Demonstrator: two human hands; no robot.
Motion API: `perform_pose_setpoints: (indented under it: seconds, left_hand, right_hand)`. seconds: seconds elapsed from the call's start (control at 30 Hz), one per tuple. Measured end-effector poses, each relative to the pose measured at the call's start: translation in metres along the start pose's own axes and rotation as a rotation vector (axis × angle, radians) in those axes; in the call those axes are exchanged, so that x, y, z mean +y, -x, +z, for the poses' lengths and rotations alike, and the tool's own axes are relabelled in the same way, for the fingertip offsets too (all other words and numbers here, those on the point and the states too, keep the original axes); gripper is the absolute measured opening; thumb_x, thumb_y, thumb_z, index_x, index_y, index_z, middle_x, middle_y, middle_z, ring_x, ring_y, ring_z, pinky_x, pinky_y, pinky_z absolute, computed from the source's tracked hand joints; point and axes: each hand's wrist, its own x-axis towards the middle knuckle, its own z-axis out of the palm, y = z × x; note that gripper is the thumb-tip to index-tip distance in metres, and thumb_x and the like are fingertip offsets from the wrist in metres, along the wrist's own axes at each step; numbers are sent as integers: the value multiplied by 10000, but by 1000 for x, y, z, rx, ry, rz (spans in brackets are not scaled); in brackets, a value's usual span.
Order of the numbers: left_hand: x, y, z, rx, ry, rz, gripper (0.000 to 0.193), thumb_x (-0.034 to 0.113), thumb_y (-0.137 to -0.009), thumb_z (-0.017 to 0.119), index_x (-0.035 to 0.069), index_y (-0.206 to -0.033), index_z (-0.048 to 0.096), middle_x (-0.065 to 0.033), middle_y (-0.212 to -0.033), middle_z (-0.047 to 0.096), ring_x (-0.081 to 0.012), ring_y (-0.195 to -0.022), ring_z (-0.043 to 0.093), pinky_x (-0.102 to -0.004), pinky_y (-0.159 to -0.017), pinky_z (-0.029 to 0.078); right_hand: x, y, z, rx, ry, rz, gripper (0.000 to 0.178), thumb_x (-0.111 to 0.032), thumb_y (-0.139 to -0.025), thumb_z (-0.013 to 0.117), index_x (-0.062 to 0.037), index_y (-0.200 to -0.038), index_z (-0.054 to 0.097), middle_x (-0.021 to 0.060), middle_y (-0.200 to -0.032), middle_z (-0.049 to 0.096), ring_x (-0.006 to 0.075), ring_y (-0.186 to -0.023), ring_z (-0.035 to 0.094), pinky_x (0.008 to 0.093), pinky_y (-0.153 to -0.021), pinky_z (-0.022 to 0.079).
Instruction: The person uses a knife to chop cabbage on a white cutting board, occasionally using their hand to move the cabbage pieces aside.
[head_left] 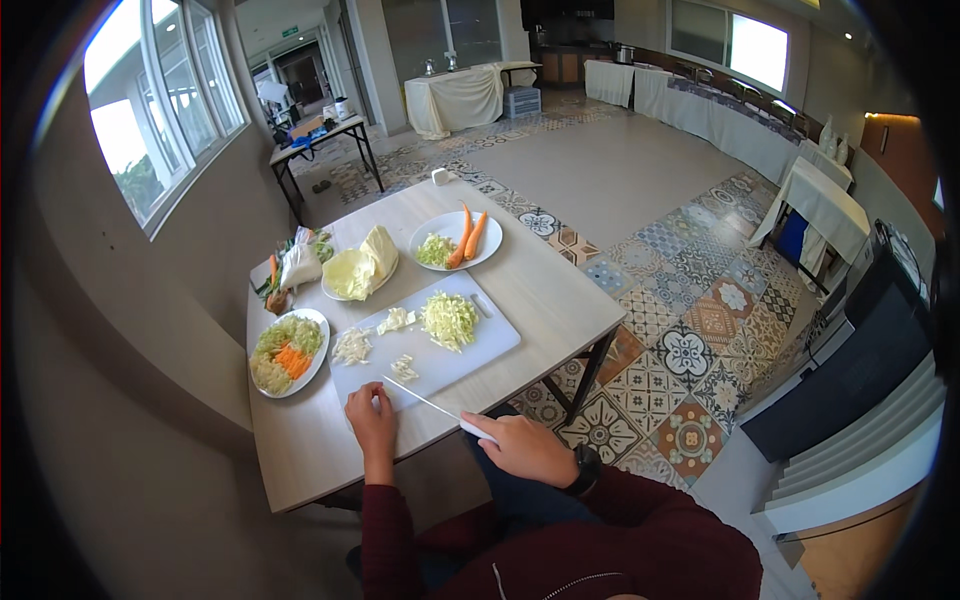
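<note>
My right hand (525, 445) grips a kitchen knife (425, 401) by its white handle, the blade slanting left over the near edge of the white cutting board (475, 365). Close to the blade's tip, my left hand (372, 420) rests at the board's near left corner with its fingers curled in; whatever they hold, if anything, is hidden. On the board lie a large heap of shredded cabbage (449, 320) and, to its left, smaller piles of pale chopped pieces (352, 346). One small pile of cut strips (404, 368) sits just beyond the blade.
Left of the board stands a plate of shredded vegetables (318, 362). Behind are a plate with cabbage pieces (352, 275), a plate with two carrots (476, 236), and bagged vegetables (298, 262). A small white object (440, 176) sits at the table's far corner. A wall borders the left.
</note>
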Motion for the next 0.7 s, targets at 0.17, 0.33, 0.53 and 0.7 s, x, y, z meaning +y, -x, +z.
perform_pose_setpoints:
  seconds: [0.17, 0.33, 0.53, 0.7]
  left_hand:
    - [-1, 1, -2, -8, -87, -8, 103, 84, -875, 649, 75, -971, 686, -83, -920, 684, -286, -927, 603, -428, -878, 428]
    - [5, 1, -2, -10, -177, 44, 178, 129, -852, 685, 113, -1027, 713, -66, -1011, 649, -273, -1008, 590, -431, -893, 420]
    - [8, 0, -4, 112, -151, -77, 110, 106, -751, 676, 111, -861, 677, -68, -912, 660, -285, -938, 605, -436, -819, 441]
    - [11, 0, -2, 86, -164, 11, 102, 163, -711, 711, 123, -798, 678, -43, -866, 675, -273, -933, 605, -420, -845, 417]
  right_hand:
    - [-2, 2, 0, -55, 11, 16, 531, -170, -912, 585, -160, -1436, 501, 211, -844, 659, 411, -797, 658, 512, -709, 539]
    - [8, 3, 1, 11, 21, 25, 473, -176, -911, 599, -146, -1380, 549, 203, -856, 663, 408, -800, 655, 511, -714, 538]
    - [5, 1, -14, 19, 0, 75, 473, -144, -890, 631, -120, -1359, 572, 229, -869, 671, 428, -812, 647, 517, -723, 519]
    - [4, 1, -13, -12, -31, 102, 484, -105, -880, 630, -63, -1359, 570, 276, -958, 665, 439, -881, 647, 480, -790, 519]
